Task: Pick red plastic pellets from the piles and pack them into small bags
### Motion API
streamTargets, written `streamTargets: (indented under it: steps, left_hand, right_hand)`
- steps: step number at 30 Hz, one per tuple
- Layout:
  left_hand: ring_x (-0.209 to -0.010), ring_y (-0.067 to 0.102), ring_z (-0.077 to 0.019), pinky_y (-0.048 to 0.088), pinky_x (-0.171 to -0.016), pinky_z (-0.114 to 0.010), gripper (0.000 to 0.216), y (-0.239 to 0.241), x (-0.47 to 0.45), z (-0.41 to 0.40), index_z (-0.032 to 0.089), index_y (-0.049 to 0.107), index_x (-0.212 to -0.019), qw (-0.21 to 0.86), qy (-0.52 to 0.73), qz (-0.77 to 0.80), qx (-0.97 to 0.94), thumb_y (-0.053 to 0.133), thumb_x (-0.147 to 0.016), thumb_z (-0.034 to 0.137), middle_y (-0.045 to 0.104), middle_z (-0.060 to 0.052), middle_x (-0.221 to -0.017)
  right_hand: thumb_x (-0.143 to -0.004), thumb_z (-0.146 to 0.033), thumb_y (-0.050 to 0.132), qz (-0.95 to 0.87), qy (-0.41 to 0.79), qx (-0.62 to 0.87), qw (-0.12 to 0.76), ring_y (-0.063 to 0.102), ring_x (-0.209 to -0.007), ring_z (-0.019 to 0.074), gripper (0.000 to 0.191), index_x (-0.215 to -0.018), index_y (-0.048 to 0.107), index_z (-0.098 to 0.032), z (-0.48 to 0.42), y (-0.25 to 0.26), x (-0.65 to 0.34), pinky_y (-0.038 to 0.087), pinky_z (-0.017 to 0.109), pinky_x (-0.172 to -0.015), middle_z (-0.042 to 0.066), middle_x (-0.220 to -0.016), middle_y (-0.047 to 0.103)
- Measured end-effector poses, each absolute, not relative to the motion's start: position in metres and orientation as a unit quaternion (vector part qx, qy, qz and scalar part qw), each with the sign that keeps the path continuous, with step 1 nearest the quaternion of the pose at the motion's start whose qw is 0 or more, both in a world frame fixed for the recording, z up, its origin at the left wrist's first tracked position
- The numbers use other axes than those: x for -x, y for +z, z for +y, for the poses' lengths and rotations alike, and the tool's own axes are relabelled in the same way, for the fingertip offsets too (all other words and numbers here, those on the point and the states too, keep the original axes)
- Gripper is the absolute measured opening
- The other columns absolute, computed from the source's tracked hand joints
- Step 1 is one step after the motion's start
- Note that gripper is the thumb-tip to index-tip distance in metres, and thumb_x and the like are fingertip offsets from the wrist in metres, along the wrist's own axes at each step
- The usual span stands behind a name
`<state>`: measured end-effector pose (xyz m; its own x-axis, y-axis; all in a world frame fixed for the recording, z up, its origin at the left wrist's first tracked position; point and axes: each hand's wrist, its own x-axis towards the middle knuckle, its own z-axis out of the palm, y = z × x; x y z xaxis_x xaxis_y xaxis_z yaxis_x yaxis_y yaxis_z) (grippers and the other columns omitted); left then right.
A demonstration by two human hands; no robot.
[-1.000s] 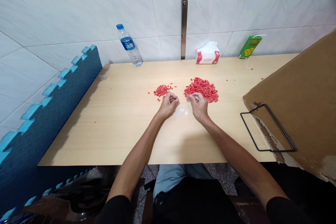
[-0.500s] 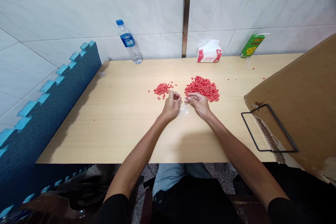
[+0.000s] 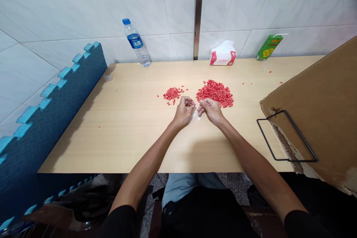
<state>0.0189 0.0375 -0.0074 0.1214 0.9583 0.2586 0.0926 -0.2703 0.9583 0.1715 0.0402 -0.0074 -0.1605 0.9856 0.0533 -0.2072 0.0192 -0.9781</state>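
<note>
Two heaps of small red pieces lie on the pale wooden table: a small heap to the left and a large heap to the right. My left hand rests just in front of the small heap with its fingers curled into a pinch. My right hand sits at the near edge of the large heap, fingers also pinched. The fingertips of both hands nearly meet over a faint clear thing on the table. What they hold is too small to make out.
A water bottle, a tissue pack and a green drink carton stand along the tiled wall. A cardboard sheet with a black wire frame leans at the right. A blue foam mat lines the left. Stray red pieces lie scattered.
My two hands have drawn closer together, the right hand sliding left from the large heap's edge until the fingertips almost touch. The view has tilted slightly.
</note>
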Motion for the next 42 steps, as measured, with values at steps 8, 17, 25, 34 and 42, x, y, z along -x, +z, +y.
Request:
streamTargets:
  steps: [8, 17, 25, 34, 42]
  left_hand:
    - [-0.081, 0.057, -0.0125, 0.047, -0.077, -0.028, 0.022, -0.002, -0.021, 0.033, 0.022, 0.041, -0.096, 0.416, 0.514, 0.426, -0.618, 0.057, -0.081, 0.019, 0.058, -0.001, -0.086]
    - [-0.081, 0.058, -0.0123, 0.047, -0.076, -0.027, 0.022, -0.003, -0.023, 0.031, 0.022, 0.043, -0.096, 0.42, 0.514, 0.422, -0.617, 0.058, -0.08, 0.019, 0.057, -0.001, -0.085]
    - [-0.08, 0.059, -0.0128, 0.049, -0.077, -0.029, 0.021, -0.004, -0.024, 0.031, 0.021, 0.044, -0.094, 0.41, 0.522, 0.42, -0.619, 0.06, -0.08, 0.019, 0.057, -0.001, -0.084]
    - [-0.078, 0.062, -0.0122, 0.049, -0.076, -0.028, 0.037, 0.003, -0.022, 0.033, 0.021, 0.046, -0.097, 0.501, 0.539, 0.398, -0.547, 0.071, -0.07, 0.019, 0.064, 0.001, -0.08]
    - [-0.074, 0.061, -0.0114, 0.049, -0.076, -0.026, 0.033, 0.006, -0.022, 0.033, 0.014, 0.064, -0.089, 0.552, 0.511, 0.385, -0.535, 0.079, -0.063, 0.026, 0.066, -0.002, -0.078]
  right_hand:
    - [-0.087, -0.066, 0.04, -0.604, 0.459, 0.443, 0.477, 0.044, -0.042, 0.0106, 0.052, -0.063, 0.049, -0.021, 0.034, -0.005, -0.168, 0.035, 0.024, -0.045, -0.003, -0.047, 0.05]
    - [-0.089, -0.064, 0.037, -0.62, 0.418, 0.457, 0.482, 0.041, -0.047, 0.0126, 0.051, -0.061, 0.043, -0.022, 0.032, -0.005, -0.165, 0.033, 0.027, -0.049, -0.003, -0.049, 0.045]
    - [-0.09, -0.061, 0.038, -0.64, 0.378, 0.473, 0.473, 0.041, -0.049, 0.0126, 0.051, -0.058, 0.041, -0.022, 0.031, -0.002, -0.164, 0.033, 0.026, -0.051, -0.003, -0.049, 0.044]
    - [-0.089, -0.064, 0.037, -0.622, 0.418, 0.461, 0.475, 0.039, -0.046, 0.0116, 0.052, -0.061, 0.044, -0.022, 0.035, -0.006, -0.165, 0.03, 0.026, -0.048, -0.004, -0.048, 0.044]
    - [-0.087, -0.067, 0.04, -0.599, 0.481, 0.428, 0.476, 0.036, -0.044, 0.0097, 0.053, -0.062, 0.043, -0.021, 0.037, -0.006, -0.167, 0.028, 0.025, -0.046, -0.004, -0.047, 0.042]
